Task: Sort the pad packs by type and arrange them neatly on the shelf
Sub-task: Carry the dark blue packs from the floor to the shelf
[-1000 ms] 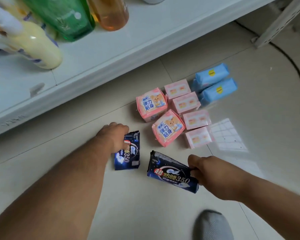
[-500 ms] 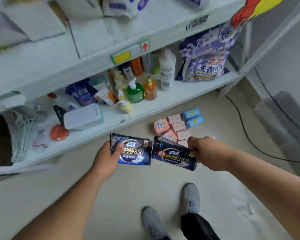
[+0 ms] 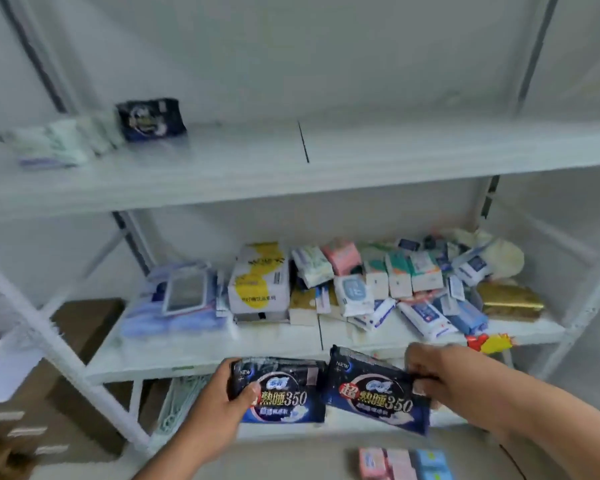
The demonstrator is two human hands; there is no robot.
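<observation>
My left hand (image 3: 215, 407) grips a dark blue pad pack (image 3: 284, 393) by its left end, thumb across the front. In my right hand (image 3: 440, 379) is a second dark blue pad pack (image 3: 371, 393) of the same kind, held by its right end. Both packs hang side by side in front of the lower shelf edge. Another dark blue pack (image 3: 151, 119) stands on the upper white shelf (image 3: 291, 174) at the left, next to pale green and white packs (image 3: 59, 143). Pink and blue pad packs (image 3: 402, 462) lie on the floor at the bottom.
The middle shelf (image 3: 201, 355) carries a jumble of packs and boxes, among them a yellow-white bag (image 3: 258, 278) and a gold box (image 3: 510, 301). White uprights frame the unit. Brown cartons (image 3: 80, 341) stand at the lower left. The right part of the upper shelf is bare.
Both hands picked the two dark packs off the floor and raised them. My view swung from the floor up to the shelves, and the packs are now level with the middle shelf.
</observation>
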